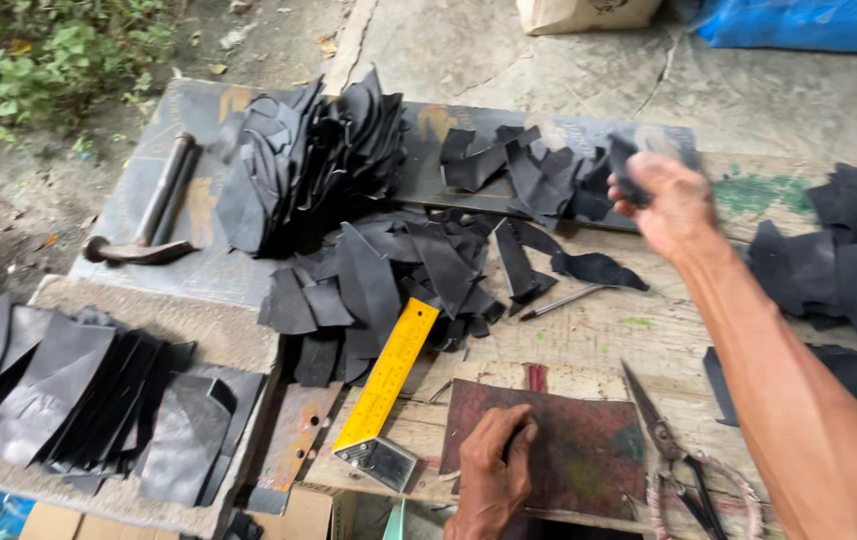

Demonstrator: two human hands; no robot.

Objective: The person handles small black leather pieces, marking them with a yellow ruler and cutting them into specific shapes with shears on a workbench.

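Note:
My right hand (670, 205) is stretched out over the far side of the wooden table (588, 335), closed around a small black leather scrap (624, 168). It hovers beside a heap of black leather pieces (538, 175). My left hand (493, 475) rests near the front edge, fingers curled and pressed on a dark red cutting board (573, 450); it holds nothing. A larger pile of black leather scraps (388, 270) lies in the middle, and a tall stack (308, 160) stands behind it.
A yellow square ruler (388, 385) lies left of the board, scissors (673, 450) to its right, a pen-like tool (560, 301) behind. A hammer (153, 215) rests on a dark sheet far left. Cut leather shapes (78, 395) cover a mat; more leather pieces (838, 260) lie right.

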